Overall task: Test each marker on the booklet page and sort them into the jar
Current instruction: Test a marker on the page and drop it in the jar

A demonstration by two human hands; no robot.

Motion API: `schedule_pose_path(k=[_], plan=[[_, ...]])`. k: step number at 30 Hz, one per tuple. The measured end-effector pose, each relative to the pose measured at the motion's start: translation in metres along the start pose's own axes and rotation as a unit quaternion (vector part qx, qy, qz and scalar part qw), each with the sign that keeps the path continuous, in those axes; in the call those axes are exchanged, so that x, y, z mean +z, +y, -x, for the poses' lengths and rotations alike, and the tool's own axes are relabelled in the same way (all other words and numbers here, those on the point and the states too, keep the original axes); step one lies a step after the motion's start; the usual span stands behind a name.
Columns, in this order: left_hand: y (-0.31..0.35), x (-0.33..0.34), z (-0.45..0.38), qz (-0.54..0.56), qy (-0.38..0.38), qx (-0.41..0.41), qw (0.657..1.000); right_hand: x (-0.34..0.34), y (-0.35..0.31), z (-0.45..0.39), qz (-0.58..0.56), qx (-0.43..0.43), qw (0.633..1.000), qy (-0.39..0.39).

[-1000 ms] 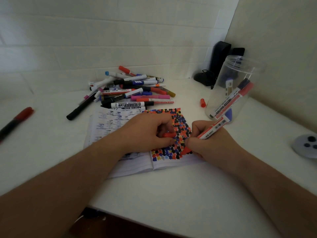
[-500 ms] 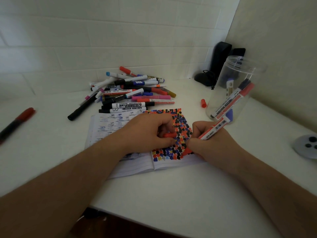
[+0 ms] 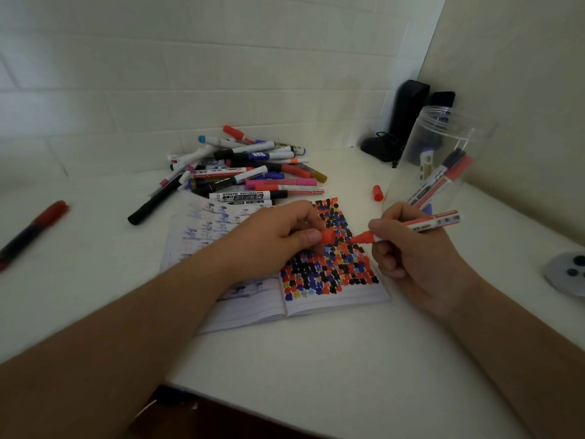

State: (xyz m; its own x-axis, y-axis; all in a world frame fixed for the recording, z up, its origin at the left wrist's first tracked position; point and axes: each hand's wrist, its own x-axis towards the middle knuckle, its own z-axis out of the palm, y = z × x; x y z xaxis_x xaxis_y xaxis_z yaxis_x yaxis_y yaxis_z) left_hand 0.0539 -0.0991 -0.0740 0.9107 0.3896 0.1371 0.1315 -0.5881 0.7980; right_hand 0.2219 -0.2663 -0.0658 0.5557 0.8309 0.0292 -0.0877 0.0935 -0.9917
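An open booklet (image 3: 332, 299) lies on the white table, its right page covered with red, black and blue marks. My right hand (image 3: 411, 248) grips a red whiteboard marker (image 3: 424, 224), lifted off the page with its tip pointing left. My left hand (image 3: 278, 236) pinches the red cap (image 3: 327, 237) just left of that tip, a small gap between them. A clear plastic jar (image 3: 443, 147) stands at the right with a few markers leaning inside. A pile of markers (image 3: 247, 169) lies behind the booklet.
A loose red cap (image 3: 377, 193) lies between the pile and the jar. A red and black marker (image 3: 34, 229) lies alone at the far left. Dark objects (image 3: 402, 122) stand in the back corner. A grey round thing (image 3: 566, 274) sits at the right edge.
My right hand has lifted the red marker off the page and turned its tip toward the left. My left hand has raised the red cap to meet it.
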Motion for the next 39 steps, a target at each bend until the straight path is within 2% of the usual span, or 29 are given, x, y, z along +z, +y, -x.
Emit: schedule_pose_path(k=[13,15,20,25,28,31,33,35,36,37,38,39], plan=[[0.003,0.0,0.001,-0.041,-0.006,0.012,0.999,0.003,0.009,0.0,0.098,-0.068,0.991,-0.057],[0.002,0.0,0.001,-0.017,0.002,0.009,1.0,0.002,0.007,0.002,0.092,-0.053,0.992,-0.071],[0.002,-0.004,0.0,0.04,0.051,0.007,0.998,-0.008,-0.004,0.002,-0.035,0.051,0.988,-0.14],[-0.001,-0.008,0.0,0.064,0.1,0.005,0.993,-0.008,-0.007,-0.001,0.04,0.019,0.995,-0.094],[0.0,-0.009,0.0,0.083,0.1,-0.002,0.991,-0.01,-0.006,-0.001,0.05,0.01,0.995,-0.083],[0.001,-0.008,0.001,0.08,0.101,0.001,0.992,-0.008,-0.005,0.001,0.132,-0.012,0.988,-0.085],[0.001,-0.007,0.001,0.064,0.101,0.012,0.993,-0.008,-0.005,0.002,0.24,-0.05,0.967,-0.076],[0.0,-0.005,0.001,0.045,0.085,0.019,0.995,-0.007,-0.008,0.002,0.379,-0.099,0.919,-0.052],[0.0,-0.003,0.001,0.029,0.076,0.022,0.996,-0.005,-0.008,0.002,0.467,-0.135,0.873,-0.042],[-0.001,-0.001,0.0,0.011,0.071,0.025,0.997,-0.002,-0.007,0.001,0.555,-0.186,0.81,-0.033],[-0.001,0.0,-0.001,-0.003,0.07,0.026,0.997,0.001,-0.004,-0.001,0.619,-0.236,0.749,-0.034],[-0.001,0.0,-0.001,-0.009,0.075,0.027,0.997,0.003,0.0,-0.003,0.657,-0.271,0.703,-0.033]])
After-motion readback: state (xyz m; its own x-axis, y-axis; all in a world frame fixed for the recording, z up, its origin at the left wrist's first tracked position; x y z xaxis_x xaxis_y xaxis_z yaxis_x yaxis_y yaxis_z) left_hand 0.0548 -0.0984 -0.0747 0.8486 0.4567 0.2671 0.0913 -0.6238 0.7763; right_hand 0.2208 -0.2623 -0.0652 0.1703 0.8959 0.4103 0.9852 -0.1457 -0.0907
